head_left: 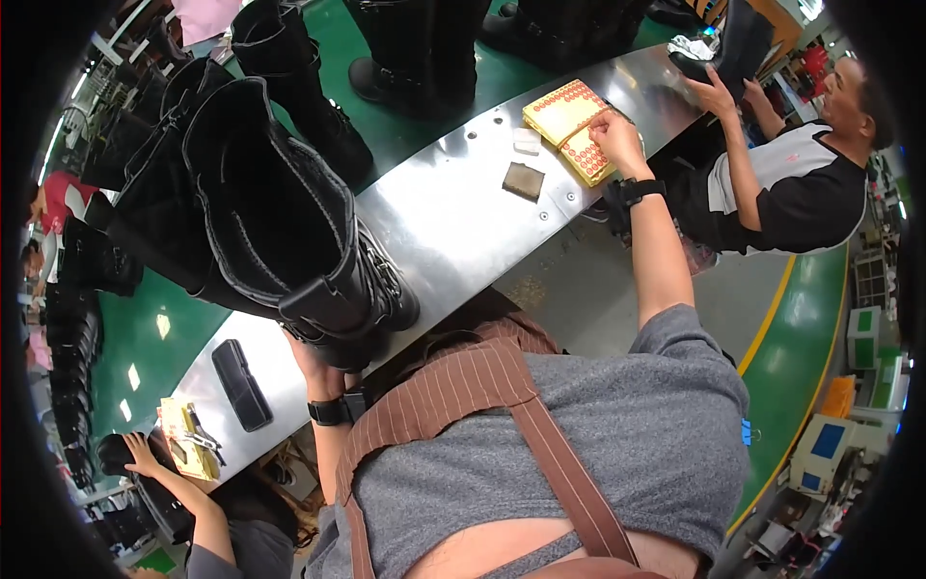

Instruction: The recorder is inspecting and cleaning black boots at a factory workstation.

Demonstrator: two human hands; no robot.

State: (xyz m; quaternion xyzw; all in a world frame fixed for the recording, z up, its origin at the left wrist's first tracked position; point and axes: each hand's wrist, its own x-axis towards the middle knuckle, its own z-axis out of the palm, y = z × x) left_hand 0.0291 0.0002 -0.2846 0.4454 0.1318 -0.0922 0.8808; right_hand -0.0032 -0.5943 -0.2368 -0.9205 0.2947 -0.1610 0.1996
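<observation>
Black buckled boot (272, 207): tall, broad shaft; top open toward the camera, lining stitched along the rim; straps and metal buckles on the right side. Pose: over the near edge of the metal bench (434, 207); foot largely hidden.

Sticker stack (567, 116): yellow sheets, red round labels in rows; dark band across; lying flat on the bench.

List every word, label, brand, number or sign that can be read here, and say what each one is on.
No text is clear enough to quote.
Yellow sheets by the right hand: red round marks, too small to read.
Yellow packet at lower left: any print is too small.
Co-worker's shirt: small red mark, unreadable.
Black boot at the left hand: no lettering visible.
</observation>
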